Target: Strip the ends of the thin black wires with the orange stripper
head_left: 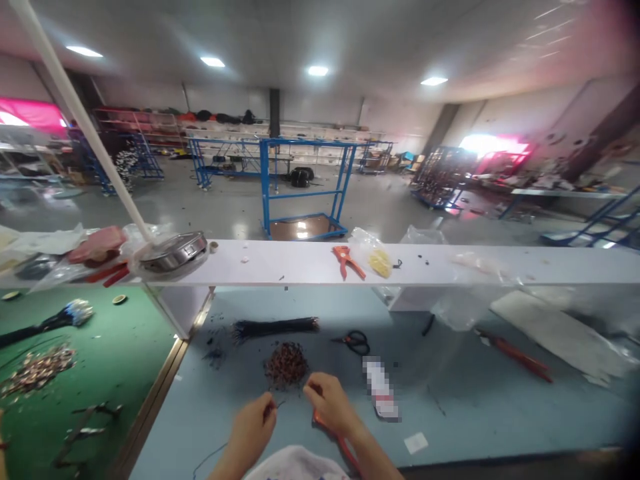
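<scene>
My left hand is closed in a pinch on a thin dark wire, whose length trails down to the left over the blue-grey table. My right hand has its fingers pressed together beside a heap of small copper-coloured pieces; anything between those fingertips is too small to make out. Red-handled pliers lie partly beneath my right wrist and forearm. Behind the heap rests a bundle of black wires. Black-handled scissors lie to its right.
A raised white shelf crosses the back, holding orange pliers, a bag of yellow pieces and a round metal tin. Red-handled cutters lie at right. A green mat with metal pieces adjoins at left.
</scene>
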`<state>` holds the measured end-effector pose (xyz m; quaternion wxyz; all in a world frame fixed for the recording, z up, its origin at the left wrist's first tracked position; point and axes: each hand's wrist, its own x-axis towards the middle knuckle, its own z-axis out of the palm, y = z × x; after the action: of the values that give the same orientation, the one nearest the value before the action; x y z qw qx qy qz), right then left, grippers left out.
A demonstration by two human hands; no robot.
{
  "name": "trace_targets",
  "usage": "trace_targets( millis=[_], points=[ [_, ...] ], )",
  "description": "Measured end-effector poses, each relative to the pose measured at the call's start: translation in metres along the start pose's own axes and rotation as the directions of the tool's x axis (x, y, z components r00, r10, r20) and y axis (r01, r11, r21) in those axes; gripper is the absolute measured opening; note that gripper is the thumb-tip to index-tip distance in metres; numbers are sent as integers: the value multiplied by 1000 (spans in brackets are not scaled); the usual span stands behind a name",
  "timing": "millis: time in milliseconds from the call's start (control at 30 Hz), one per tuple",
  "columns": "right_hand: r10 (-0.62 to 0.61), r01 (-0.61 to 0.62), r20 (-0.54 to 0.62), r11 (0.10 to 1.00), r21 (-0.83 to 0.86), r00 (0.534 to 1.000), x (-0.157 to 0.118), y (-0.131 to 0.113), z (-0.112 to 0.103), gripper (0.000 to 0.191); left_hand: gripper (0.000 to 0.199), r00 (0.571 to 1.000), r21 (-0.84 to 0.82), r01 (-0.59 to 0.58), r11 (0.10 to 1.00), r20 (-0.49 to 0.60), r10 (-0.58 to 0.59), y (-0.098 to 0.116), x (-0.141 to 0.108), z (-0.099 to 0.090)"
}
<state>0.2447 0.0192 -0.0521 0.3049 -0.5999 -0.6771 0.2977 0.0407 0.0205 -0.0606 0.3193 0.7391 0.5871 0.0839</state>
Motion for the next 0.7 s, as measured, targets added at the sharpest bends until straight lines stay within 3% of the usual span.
trace_targets(
  millis=[167, 233, 400, 533, 600, 700],
  points=[
    [130, -122, 39, 979, -161, 991, 14, 13, 19, 35, 18, 995, -24, -32, 999, -91, 29, -8, 1, -5],
    [170, -154, 47, 959, -239, 984, 10, 26, 27, 31, 19, 993, -56, -39, 998, -109, 33, -9, -1, -4],
    [315, -253, 130, 901, -351, 940, -26, 87, 38, 22, 18, 993, -127, -27, 992, -113, 13, -3, -7, 2],
    [335, -210, 173, 839, -502, 926, -53, 140, 36, 30, 18, 992, -139, -33, 990, -123, 16, 11, -8, 4],
    [381, -209, 202, 795, -569, 902, -65, 156, 35, 40, 18, 993, -148, -39, 988, -112, 23, 17, -9, 2],
    [425, -201, 252, 770, -605, 870, -79, 160, 33, 48, 19, 994, -173, -55, 983, -103, 37, 24, -9, 1]
  ],
)
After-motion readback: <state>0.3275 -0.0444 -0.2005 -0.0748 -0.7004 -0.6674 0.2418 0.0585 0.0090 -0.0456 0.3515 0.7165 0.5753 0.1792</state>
